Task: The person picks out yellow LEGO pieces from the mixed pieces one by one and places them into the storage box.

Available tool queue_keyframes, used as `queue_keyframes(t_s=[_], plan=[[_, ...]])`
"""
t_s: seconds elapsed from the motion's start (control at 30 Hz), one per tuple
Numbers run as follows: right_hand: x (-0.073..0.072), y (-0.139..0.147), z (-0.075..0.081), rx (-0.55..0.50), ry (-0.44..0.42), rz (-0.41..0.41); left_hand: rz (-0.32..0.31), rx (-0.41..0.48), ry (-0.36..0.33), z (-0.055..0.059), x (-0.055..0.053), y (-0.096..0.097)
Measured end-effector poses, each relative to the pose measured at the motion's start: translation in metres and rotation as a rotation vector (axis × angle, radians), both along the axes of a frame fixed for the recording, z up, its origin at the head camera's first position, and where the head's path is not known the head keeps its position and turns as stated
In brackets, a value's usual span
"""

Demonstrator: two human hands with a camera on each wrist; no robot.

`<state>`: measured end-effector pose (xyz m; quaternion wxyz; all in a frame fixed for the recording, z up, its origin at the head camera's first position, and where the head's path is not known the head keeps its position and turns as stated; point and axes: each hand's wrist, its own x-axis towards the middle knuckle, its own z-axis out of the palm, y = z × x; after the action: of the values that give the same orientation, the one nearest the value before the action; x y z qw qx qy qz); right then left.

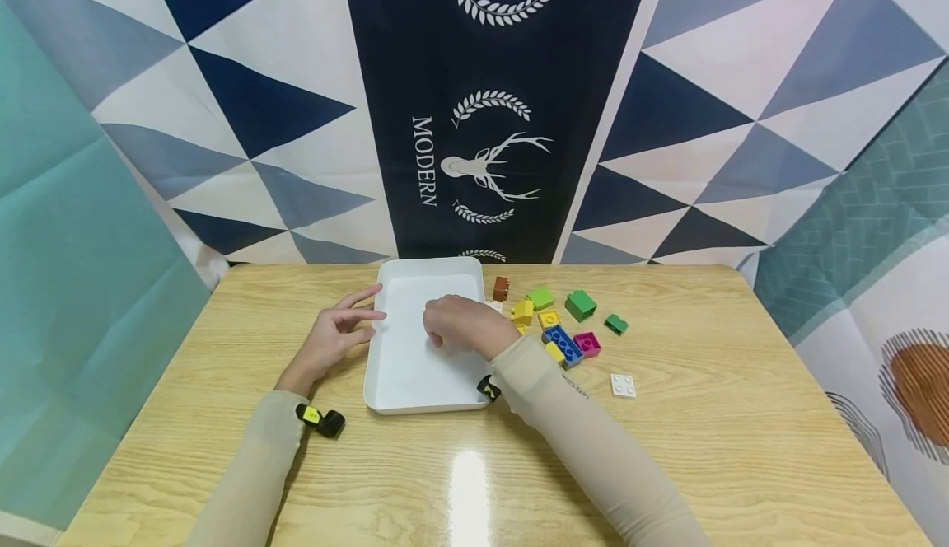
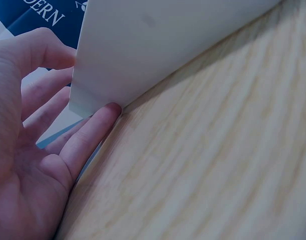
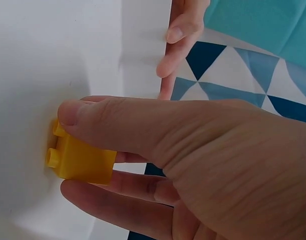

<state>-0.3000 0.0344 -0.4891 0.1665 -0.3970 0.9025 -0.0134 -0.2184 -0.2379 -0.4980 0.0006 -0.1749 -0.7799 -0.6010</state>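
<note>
My right hand (image 1: pixel 470 323) is over the white tray (image 1: pixel 400 378). Between its thumb and fingers it pinches a yellow toy brick (image 3: pixel 87 161), held with its studs toward the tray floor. The head view hides that brick behind the hand. At the tray's left side, my left hand (image 1: pixel 335 337) has its fingers spread and loosely bent. In the left wrist view, its fingertips (image 2: pixel 111 108) touch the outside of the tray wall near the table.
Loose bricks lie right of the tray: a brown one (image 1: pixel 501 288), a blue one (image 1: pixel 562 346), a magenta one (image 1: pixel 587 343) and several green and yellow ones. A white brick (image 1: pixel 623 385) sits nearer the front on the wooden table (image 1: pixel 712 448). Patterned cloth (image 1: pixel 489 119) hangs behind.
</note>
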Motion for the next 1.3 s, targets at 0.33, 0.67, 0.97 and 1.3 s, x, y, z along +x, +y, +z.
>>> queue_keyframes(t_s=[0.33, 0.67, 0.97, 1.3], plan=[[-0.002, -0.001, -0.001, 0.04, 0.01, 0.015, -0.006, 0.007, -0.008, 0.002, 0.001, 0.0], [0.028, -0.004, 0.043, 0.076, -0.072, -0.057, -0.004, -0.008, -0.001, 0.002, 0.0, 0.0], [0.067, -0.006, 0.109, 0.081, -0.14, -0.117, -0.009, 0.007, 0.005, 0.001, 0.001, 0.0], [0.067, -0.005, 0.125, 0.068, -0.139, -0.116, -0.011, 0.009, -0.001, 0.001, 0.001, 0.0]])
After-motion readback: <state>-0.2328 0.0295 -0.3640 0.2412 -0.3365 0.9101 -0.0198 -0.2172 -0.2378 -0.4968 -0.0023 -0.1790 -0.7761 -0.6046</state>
